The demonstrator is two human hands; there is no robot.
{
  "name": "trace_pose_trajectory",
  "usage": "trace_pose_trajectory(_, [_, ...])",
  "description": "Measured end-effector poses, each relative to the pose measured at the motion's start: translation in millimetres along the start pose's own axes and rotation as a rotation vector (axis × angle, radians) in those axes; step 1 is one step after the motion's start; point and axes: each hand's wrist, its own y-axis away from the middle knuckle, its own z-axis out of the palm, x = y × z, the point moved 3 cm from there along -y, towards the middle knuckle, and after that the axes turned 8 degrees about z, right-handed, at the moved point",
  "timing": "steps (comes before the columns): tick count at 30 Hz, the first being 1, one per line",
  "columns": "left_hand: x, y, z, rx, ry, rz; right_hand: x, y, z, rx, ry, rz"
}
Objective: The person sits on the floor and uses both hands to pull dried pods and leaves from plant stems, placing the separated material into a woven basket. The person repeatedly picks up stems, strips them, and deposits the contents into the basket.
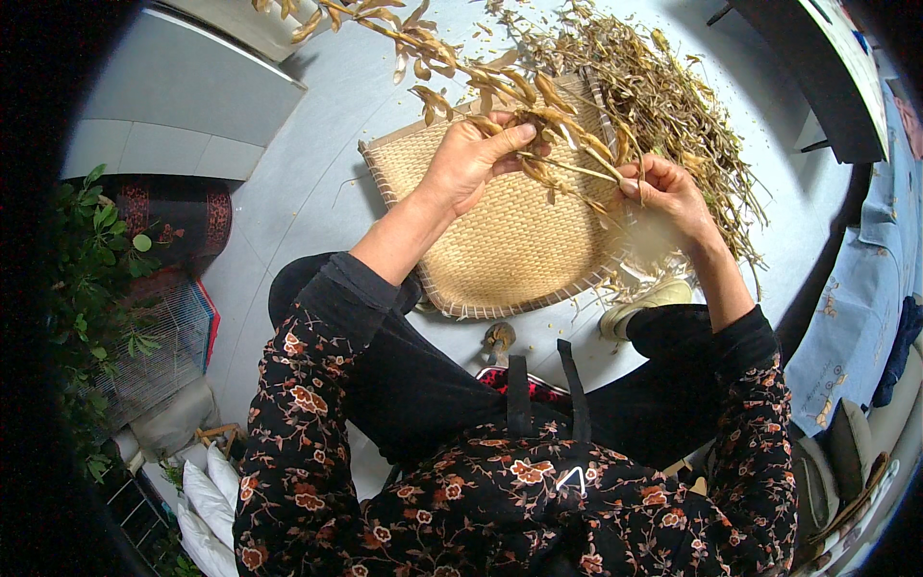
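Note:
A dried bean stalk with brown pods, likely soybean, stretches from the top of the view down to both hands. My left hand grips it among the pods, with the thumb pressed against them. My right hand pinches the bare stem close to its lower end; a blurred patch partly covers the area below these fingers. Beneath both hands lies a shallow woven winnowing basket with a laced rim. Its visible weave shows few loose bits.
A heap of dried bean stalks spreads beyond the basket at right, among scattered beans. My shoe stands by the rim. Leafy plants and a wire cage are at left; a blue-covered sofa is at right.

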Motion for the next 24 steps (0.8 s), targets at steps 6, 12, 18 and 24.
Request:
trace_pose_trajectory(6, [0, 2, 4, 0.051, -0.011, 0.051, 2, -1, -3, -0.001, -0.061, 0.01])
trace_pose_trajectory(12, [-1, 1, -2, 0.054, -0.006, 0.039, 4, -1, -3, -0.026, -0.043, 0.03])
trace_pose_trajectory(18, [-1, 1, -6, 0.075, -0.083, -0.004, 4, 0, -8, -0.001, 0.024, 0.119])
trace_pose_trajectory(24, [-3, 1, -5, 0.021, 0.097, -0.005, -1, 0, -13, 0.009, 0.059, -0.004])
